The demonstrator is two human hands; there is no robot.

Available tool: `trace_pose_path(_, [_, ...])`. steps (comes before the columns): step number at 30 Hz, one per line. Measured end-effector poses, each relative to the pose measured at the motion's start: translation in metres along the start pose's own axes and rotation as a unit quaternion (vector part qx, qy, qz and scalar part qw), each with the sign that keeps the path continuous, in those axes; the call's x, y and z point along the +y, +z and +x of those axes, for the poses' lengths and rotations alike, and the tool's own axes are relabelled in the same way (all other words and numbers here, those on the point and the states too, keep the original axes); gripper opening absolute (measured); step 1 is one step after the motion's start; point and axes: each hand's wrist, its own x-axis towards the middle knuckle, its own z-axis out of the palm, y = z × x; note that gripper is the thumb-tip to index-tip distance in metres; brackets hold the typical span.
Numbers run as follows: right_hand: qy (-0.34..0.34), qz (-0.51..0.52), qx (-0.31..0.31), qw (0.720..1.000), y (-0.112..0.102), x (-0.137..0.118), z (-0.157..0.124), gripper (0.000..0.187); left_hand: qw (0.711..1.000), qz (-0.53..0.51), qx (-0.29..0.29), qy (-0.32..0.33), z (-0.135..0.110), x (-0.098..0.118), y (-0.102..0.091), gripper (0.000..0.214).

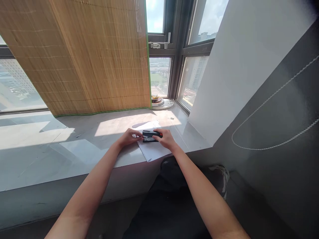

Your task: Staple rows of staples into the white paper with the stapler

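A black stapler (149,134) lies on its side or slightly turned over white paper sheets (156,152) on the window sill. Its two long parts look spread a little apart. My right hand (165,138) is closed around its right end, near a small red spot. At the left end of the stapler, the fingers of my left hand (130,137) are pinched together, close to or touching its tip. Whatever lies between those fingertips is too small to make out. Beyond the paper, a small strip of staples (172,118) seems to rest on the sill.
Stacked plates (163,104) stand in the window corner. A bamboo blind (104,59) hangs down to the sill (74,156) at the left. On the right are a white wall (224,66) and a looped beaded cord (259,149). The sill's front edge runs close to my knee.
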Motion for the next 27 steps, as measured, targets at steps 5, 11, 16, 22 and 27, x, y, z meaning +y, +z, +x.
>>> trace_pose_path(5, [0.015, 0.096, 0.051, 0.994, -0.014, 0.012, 0.001, 0.033, 1.000, -0.020, 0.019, 0.012, 0.000, -0.001, 0.000, 0.031])
trace_pose_path(11, [0.044, 0.204, 0.060, 0.976, -0.025, 0.024, -0.001, 0.038, 0.997, -0.070, 0.005, 0.018, 0.002, -0.003, 0.003, 0.031])
trace_pose_path(16, [-0.017, 0.220, -0.027, 0.975, -0.016, 0.009, -0.001, 0.035, 0.995, -0.089, 0.016, 0.036, 0.010, -0.007, 0.015, 0.051])
trace_pose_path(22, [-0.079, 0.182, -0.053, 0.979, -0.009, -0.005, 0.001, 0.030, 0.996, -0.027, -0.026, 0.077, 0.015, -0.007, 0.019, 0.053])
trace_pose_path(27, [-0.019, 0.193, 0.029, 0.981, -0.036, 0.006, -0.009, 0.034, 0.996, 0.061, 0.052, 0.032, 0.015, -0.005, 0.016, 0.048])
